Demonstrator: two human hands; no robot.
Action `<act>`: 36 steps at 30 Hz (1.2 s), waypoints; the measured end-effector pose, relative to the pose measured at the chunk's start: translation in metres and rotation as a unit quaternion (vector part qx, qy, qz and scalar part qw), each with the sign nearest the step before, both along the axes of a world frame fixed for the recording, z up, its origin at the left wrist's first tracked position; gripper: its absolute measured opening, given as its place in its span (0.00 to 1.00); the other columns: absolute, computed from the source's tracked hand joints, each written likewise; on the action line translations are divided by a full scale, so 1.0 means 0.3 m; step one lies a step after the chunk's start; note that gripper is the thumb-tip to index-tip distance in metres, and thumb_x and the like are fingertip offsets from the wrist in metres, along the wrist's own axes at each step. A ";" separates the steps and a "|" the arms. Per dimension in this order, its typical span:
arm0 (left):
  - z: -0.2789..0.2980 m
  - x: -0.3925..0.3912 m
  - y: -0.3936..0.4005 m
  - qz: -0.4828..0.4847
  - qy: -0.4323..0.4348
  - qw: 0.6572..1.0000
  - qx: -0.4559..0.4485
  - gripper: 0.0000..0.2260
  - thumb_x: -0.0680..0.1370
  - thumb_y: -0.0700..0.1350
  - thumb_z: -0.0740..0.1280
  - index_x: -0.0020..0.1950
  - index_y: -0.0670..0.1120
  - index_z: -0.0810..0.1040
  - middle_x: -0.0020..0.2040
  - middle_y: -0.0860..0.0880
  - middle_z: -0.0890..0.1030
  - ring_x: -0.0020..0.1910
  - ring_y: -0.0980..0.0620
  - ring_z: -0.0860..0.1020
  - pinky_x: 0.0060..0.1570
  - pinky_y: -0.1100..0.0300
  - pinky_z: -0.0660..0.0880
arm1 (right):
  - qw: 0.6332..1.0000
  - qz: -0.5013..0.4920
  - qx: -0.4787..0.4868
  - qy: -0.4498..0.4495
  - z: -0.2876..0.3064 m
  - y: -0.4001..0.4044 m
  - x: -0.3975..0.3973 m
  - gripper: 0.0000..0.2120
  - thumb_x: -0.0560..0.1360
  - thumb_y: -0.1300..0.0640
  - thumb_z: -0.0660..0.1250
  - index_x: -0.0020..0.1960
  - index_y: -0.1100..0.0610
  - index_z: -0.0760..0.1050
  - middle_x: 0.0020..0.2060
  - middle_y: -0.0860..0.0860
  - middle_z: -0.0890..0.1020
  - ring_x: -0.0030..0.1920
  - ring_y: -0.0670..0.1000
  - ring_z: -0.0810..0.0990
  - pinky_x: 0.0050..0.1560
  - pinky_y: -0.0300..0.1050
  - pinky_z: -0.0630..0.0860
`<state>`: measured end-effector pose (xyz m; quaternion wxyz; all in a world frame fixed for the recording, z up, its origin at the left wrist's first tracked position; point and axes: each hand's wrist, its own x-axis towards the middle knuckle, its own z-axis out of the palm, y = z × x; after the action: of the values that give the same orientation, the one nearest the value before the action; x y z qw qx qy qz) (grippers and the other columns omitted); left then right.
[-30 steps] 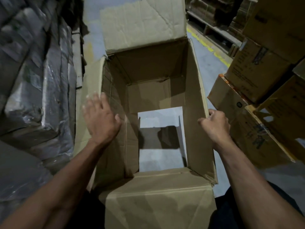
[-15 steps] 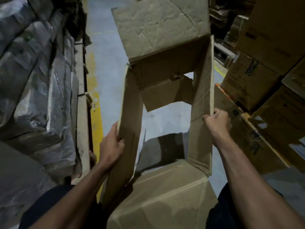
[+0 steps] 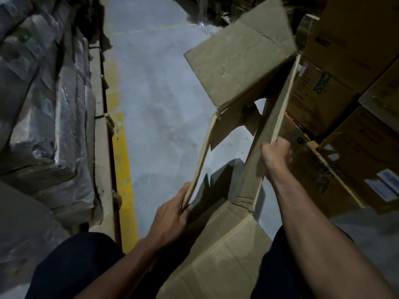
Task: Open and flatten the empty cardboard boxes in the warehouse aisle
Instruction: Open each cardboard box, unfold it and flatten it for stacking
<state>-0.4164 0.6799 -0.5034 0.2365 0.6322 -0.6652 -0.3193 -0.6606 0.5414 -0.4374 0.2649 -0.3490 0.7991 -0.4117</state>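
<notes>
I see a grey concrete floor [image 3: 164,117] running away from me down a dim aisle, with a yellow stripe [image 3: 122,160] along its left edge and a thin yellow line crossing it far off. On the left, plastic-wrapped bundles [image 3: 41,108] are stacked on a low shelf edge [image 3: 101,147]. On the right, printed cartons [image 3: 345,87] are piled high, some with white labels. The box [image 3: 237,67] sits near centre-right, open at both ends so the floor shows through it, and it leans to the right, squashed into a narrow slanted shape. Its far flap stands up toward the cartons and its near flap lies across my lap between my dark trouser legs. My left hand [image 3: 170,216] grasps the near end of the left wall, fingers wrapped around the edge. My right hand [image 3: 276,154] is clenched on the edge of the right wall, just beside the cartons. Against half a second ago, the box has skewed much further: the left wall, which then stood broad to me, now shows only its thin edge, and the opening between the walls has narrowed. The whole box has swung right, the far flap now tilting over the cartons. My left hand has shifted lower and rightward.
</notes>
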 end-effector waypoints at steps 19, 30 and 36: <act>0.063 -0.254 0.063 -0.095 -0.123 0.984 0.090 0.48 0.67 0.72 0.69 0.75 0.49 0.53 0.71 0.50 0.65 0.67 0.49 0.70 0.61 0.53 0.70 | 0.997 -0.058 -0.010 -0.044 0.005 0.037 -0.002 0.05 0.78 0.61 0.64 0.53 0.53 0.72 0.40 0.48 0.74 0.47 0.53 0.78 0.51 0.55 0.81; 0.063 -0.245 0.074 -0.096 -0.192 0.976 0.044 0.25 0.78 0.61 0.63 0.68 0.48 0.64 0.60 0.48 0.77 0.56 0.45 0.77 0.48 0.53 0.70 | 0.999 -0.013 0.003 -0.044 0.006 0.061 0.012 0.06 0.74 0.60 0.65 0.49 0.58 0.70 0.48 0.56 0.78 0.53 0.62 0.78 0.52 0.48 0.73; -0.058 -0.279 0.081 0.000 -0.108 0.988 0.111 0.43 0.77 0.58 0.66 0.81 0.45 0.44 0.80 0.45 0.53 0.77 0.45 0.58 0.71 0.53 0.63 | 0.998 0.020 0.016 -0.060 0.008 0.059 0.072 0.07 0.75 0.64 0.63 0.44 0.54 0.68 0.39 0.49 0.73 0.50 0.58 0.76 0.50 0.47 0.70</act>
<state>-0.5000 0.7044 -0.5208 0.0920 0.6849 -0.6476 -0.3210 -0.6390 0.5593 -0.4349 0.3255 -0.3352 0.7812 -0.4140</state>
